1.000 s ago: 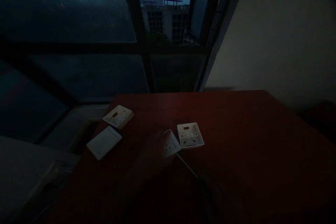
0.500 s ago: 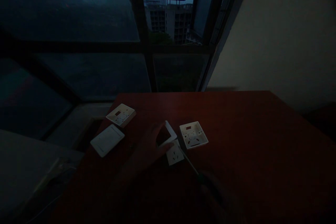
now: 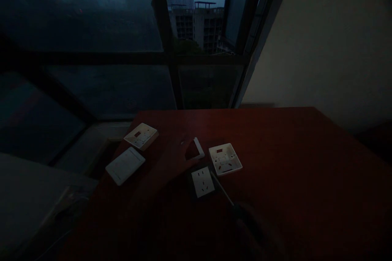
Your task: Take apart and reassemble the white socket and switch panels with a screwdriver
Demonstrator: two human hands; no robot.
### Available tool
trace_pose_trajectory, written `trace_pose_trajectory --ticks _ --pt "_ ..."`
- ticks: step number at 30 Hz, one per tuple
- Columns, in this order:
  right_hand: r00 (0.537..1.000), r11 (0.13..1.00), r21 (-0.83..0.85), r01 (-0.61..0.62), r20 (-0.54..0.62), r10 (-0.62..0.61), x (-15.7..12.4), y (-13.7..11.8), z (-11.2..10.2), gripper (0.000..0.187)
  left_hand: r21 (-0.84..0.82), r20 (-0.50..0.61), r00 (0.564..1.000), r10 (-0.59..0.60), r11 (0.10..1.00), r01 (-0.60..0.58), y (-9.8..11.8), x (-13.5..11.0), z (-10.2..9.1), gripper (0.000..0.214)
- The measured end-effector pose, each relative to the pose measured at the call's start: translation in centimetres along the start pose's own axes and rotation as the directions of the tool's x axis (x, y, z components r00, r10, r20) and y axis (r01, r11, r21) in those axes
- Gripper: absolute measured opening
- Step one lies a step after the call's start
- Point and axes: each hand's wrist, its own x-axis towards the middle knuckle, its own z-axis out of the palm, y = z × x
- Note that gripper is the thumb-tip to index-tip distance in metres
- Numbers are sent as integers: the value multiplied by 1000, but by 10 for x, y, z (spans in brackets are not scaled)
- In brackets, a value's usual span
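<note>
In the dim light, my left hand [image 3: 171,159] has its fingers closed on a white cover frame [image 3: 200,147], held tilted just above the tabletop. Below it lies a wall socket [image 3: 203,181], its white face with slots up and a dark surround showing. My right hand [image 3: 252,230], very dark, is wrapped round the handle of a screwdriver [image 3: 226,194]. The screwdriver's thin shaft slants up-left, with its tip at the socket's right edge. A white square mounting box [image 3: 225,160] sits open side up just beyond.
A second mounting box [image 3: 141,135] stands at the left of the reddish wooden table [image 3: 275,147]. Nearer me, a white panel [image 3: 125,166] lies at the table's left edge. Windows [image 3: 104,89] rise behind the table, and a pale wall [image 3: 321,49] stands to the right.
The cover frame has come away from the socket, lifted up and back by my left hand. The socket's whole face and dark surround now show. The screwdriver has barely moved.
</note>
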Motion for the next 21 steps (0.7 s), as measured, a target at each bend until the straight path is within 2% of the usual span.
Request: trace_pose_trajectory --ticks 2,4,8,11,13,18,21 --pt "1000 997 78 -28 -8 28 2 0 -3 52 -11 -51 999 -12 1000 12 7 -8 -6 56" --pt "998 983 168 -69 9 68 5 -1 -8 54 -27 -57 998 -38 999 37 18 -19 -10 53" --pt "992 967 230 -113 74 98 19 -9 -21 56 -31 45 998 -45 998 47 45 -47 -4 76" --pt "998 980 194 -49 50 40 35 -19 -31 52 -13 118 990 -75 997 77 60 -63 8 96" --pt "999 989 145 -11 37 6 47 -25 -36 49 -3 127 989 -77 997 78 65 -70 16 97" --pt "993 994 61 90 -83 -85 82 -28 -38 48 -14 47 997 -55 998 56 64 -74 28 85" --pt "979 982 35 183 -100 -179 105 -29 -32 45 -65 -7 1000 -3 998 2 60 -72 32 83"
